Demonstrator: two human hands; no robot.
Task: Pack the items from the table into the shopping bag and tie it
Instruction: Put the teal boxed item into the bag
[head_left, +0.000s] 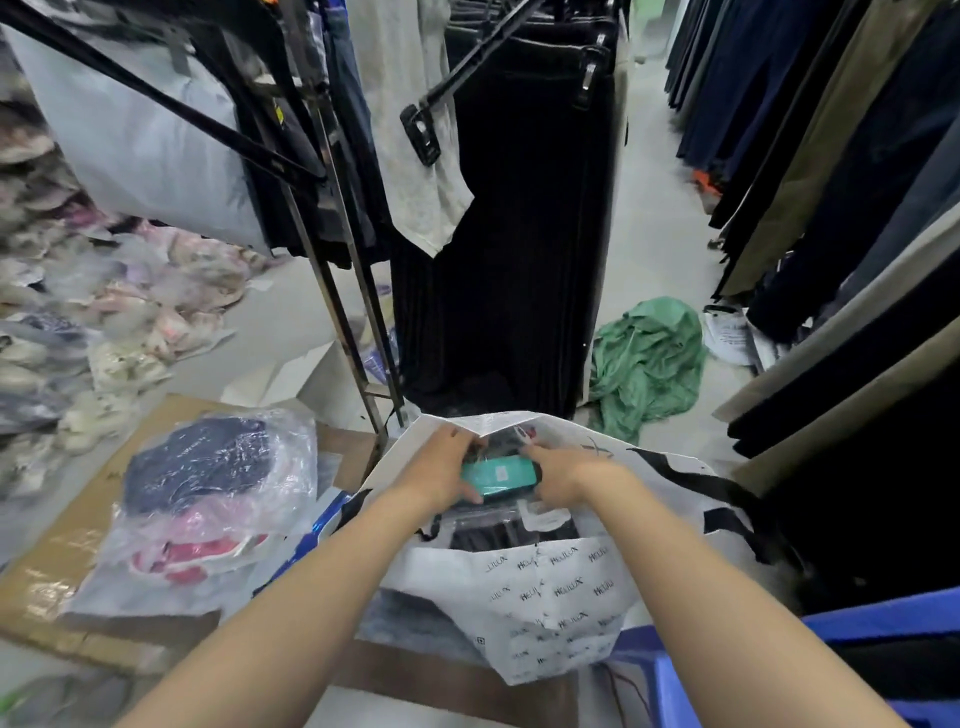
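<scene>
Two hands, left hand (441, 474) and right hand (561, 478), together grip one teal packet (498, 474) inside the mouth of one white shopping bag (545, 597). One clear-wrapped garment bundle (208, 483) lies on the counter (47, 571), left of the bag.

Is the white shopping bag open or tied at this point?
Open, not tied. The shopping bag gapes wide; the left hand and right hand hold a teal packet in its mouth.

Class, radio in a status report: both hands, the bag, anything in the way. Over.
Left hand and right hand grip teal packet at bag mouth. Bag open, untied. Bundle lies unpacked on cardboard; nothing blocking.
</scene>
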